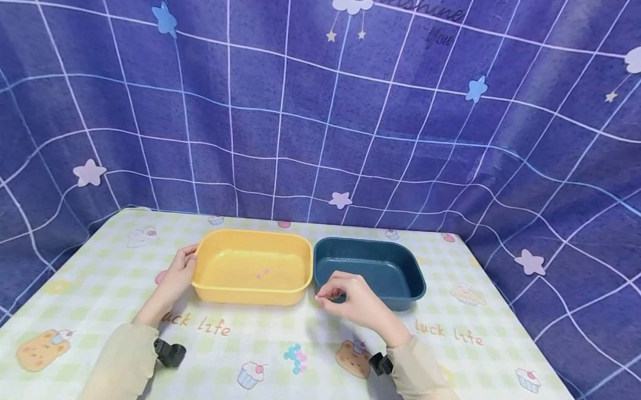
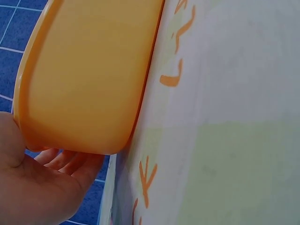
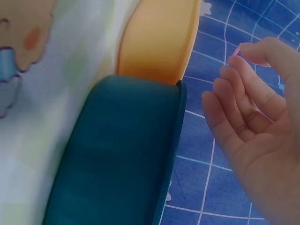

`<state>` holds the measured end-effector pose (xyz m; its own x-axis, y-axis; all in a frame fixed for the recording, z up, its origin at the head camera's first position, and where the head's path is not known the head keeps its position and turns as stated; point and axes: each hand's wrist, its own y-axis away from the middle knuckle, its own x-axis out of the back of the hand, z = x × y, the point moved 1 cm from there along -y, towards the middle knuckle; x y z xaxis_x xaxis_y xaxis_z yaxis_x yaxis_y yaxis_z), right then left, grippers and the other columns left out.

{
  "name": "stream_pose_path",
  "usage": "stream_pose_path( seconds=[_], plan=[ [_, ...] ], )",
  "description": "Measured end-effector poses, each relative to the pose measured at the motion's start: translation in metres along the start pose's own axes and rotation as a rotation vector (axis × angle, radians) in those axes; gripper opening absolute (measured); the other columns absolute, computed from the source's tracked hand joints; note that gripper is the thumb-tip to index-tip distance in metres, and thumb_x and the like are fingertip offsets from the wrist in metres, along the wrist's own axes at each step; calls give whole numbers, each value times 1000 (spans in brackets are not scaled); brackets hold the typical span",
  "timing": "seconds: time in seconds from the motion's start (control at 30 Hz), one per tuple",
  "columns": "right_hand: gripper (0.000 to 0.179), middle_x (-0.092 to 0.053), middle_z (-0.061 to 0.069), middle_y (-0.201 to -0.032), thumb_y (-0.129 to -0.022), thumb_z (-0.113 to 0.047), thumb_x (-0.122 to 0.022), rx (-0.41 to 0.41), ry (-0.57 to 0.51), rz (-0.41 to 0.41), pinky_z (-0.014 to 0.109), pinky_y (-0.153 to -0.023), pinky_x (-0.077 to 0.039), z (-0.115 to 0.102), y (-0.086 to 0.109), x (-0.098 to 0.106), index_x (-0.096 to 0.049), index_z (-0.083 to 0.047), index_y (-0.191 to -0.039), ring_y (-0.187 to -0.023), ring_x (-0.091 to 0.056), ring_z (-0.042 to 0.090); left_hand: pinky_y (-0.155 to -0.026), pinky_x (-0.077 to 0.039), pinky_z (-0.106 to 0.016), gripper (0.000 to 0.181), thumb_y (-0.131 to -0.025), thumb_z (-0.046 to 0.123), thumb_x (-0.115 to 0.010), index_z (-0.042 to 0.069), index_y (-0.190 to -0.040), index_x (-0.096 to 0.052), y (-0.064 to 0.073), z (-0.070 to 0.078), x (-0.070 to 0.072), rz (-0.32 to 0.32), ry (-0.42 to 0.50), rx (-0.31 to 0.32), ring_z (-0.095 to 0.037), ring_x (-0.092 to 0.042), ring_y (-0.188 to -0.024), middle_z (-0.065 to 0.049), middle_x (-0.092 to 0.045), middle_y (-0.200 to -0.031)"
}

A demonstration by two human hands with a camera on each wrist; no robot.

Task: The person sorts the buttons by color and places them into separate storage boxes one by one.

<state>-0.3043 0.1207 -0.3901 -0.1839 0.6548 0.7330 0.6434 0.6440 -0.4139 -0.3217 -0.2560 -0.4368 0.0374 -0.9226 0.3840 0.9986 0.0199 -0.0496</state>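
My left hand (image 1: 179, 274) holds the left end of a yellow plastic basin (image 1: 252, 296). In the left wrist view the fingers (image 2: 84, 171) lie against its end wall, and the thumb is at the rim. Two small pink pieces (image 1: 259, 276) lie on the basin's floor. Between right thumb and forefinger, a tiny pink piece (image 3: 236, 50) is pinched. That right hand (image 1: 351, 300) is over the front left corner of a dark teal basin (image 1: 402, 304), near the yellow one. A small cluster of light blue and pink pieces (image 1: 296, 357) lies on the cloth in front.
The two basins stand side by side on a table with a printed, checkered cloth (image 1: 184, 367). Behind the table hangs a blue curtain (image 1: 302, 133) with a white grid and stars. Black wrist cameras (image 1: 170, 353) sit on both sleeves.
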Motion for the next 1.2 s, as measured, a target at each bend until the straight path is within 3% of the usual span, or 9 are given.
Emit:
stream_pose_path(
  seconds=[0.3,0.43,0.6,0.73,1.2],
  plan=[
    [4,-62,-9,-78,-86,-18,-68,-2,-3,8,24,-64,-54,2,-15,6,-71,-15,-87,-70,-57,5,-114,-21,-54,52,-104,22,-19,-5,-146,-5,1,1,-1,10,24,-3,-44,-20,-139,-33,-17,-149],
    [5,-62,-8,-78,-85,-17,-68,-6,12,17,31,-68,-55,3,-20,10,-71,-13,-88,-71,-57,5,-114,-21,-54,52,-104,23,-19,-5,-147,-6,1,2,-2,13,16,6,-44,-20,-139,-33,-18,-149],
    [5,-62,-7,-79,-85,-15,-68,-10,22,29,34,-69,-56,3,-27,11,-71,-11,-87,-71,-57,6,-115,-21,-54,53,-104,23,-20,-4,-147,-6,2,2,-2,15,13,15,-44,-20,-139,-32,-18,-149],
    [4,-62,-6,-78,-84,-13,-69,-6,33,39,27,-67,-55,2,-33,11,-71,-10,-86,-70,-56,5,-114,-22,-53,52,-104,23,-20,-4,-147,-6,2,1,-2,17,11,18,-44,-21,-139,-32,-18,-149],
    [4,-61,-2,-77,-84,-13,-69,-6,51,26,28,-66,-54,5,-57,3,-71,-10,-86,-70,-57,10,-113,-25,-53,50,-104,19,-20,-4,-146,-8,0,-2,-1,33,9,24,-43,-25,-137,-32,-21,-148]
  ],
)
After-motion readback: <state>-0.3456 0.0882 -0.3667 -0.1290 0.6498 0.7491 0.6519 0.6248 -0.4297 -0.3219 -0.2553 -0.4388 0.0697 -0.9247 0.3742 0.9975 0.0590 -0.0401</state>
